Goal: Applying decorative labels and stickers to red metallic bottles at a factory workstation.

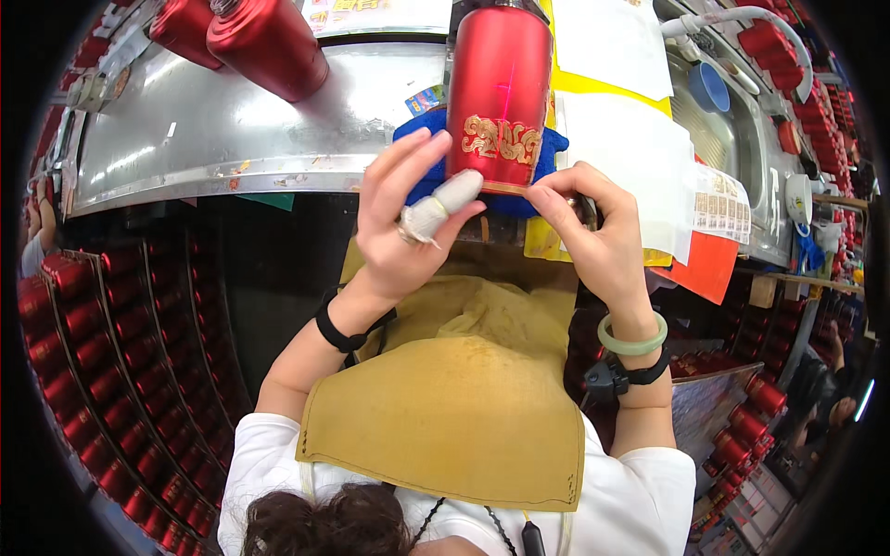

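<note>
A glossy red bottle [501,69] lies on a blue cloth [428,190], its base toward me. Gold relief decoration [501,139] sits on its side near the base, and a thin gold band [505,190] runs along the bottom edge. My left hand [400,218] is at the base's left corner with fingers spread; a whitish wrap covers its index finger, whose tip is close to the bottle. At the right corner of the base, my right hand [598,232] has thumb and index finger pinched together. What lies between them is too small to make out.
Two more red bottles [264,46] stand on the metal worktop [362,102] at the left. White sheets [630,157] over yellow ones and a sticker sheet [721,206] lie at the right, beside a sink [691,120] with a blue bowl [709,86]. Racks of red bottles [139,371] fill the lower left.
</note>
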{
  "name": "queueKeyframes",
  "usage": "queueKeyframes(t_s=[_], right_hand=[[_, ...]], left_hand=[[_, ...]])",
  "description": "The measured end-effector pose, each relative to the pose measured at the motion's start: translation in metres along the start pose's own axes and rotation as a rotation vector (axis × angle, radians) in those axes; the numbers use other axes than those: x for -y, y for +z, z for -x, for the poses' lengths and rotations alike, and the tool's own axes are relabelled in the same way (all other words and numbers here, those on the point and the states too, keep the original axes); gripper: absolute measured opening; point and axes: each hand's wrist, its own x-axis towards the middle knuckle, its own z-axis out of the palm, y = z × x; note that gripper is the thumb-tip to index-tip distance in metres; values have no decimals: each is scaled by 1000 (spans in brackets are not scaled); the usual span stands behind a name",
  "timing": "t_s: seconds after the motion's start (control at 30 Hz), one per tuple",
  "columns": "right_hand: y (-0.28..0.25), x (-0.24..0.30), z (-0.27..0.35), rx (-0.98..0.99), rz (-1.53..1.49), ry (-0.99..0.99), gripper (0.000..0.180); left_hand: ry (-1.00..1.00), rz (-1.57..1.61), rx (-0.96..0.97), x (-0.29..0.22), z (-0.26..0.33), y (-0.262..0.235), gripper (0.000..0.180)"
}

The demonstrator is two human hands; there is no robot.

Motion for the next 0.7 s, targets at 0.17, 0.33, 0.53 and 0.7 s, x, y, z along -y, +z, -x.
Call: queueKeyframes(t_s=[0.17,0.33,0.53,0.7], right_hand=[[-3,-1,-2,-2,12,22,16],[-16,-3,-3,24,107,50,17],[-27,-4,-4,54,167,68,17],[-30,-4,-3,48,149,56,17]], left_hand=[[72,-331,40,-14,0,7,34],[127,-71,-178,1,-9,17,25],[186,-252,-148,-3,-7,18,22],[192,-121,-79,-5,-15,17,26]])
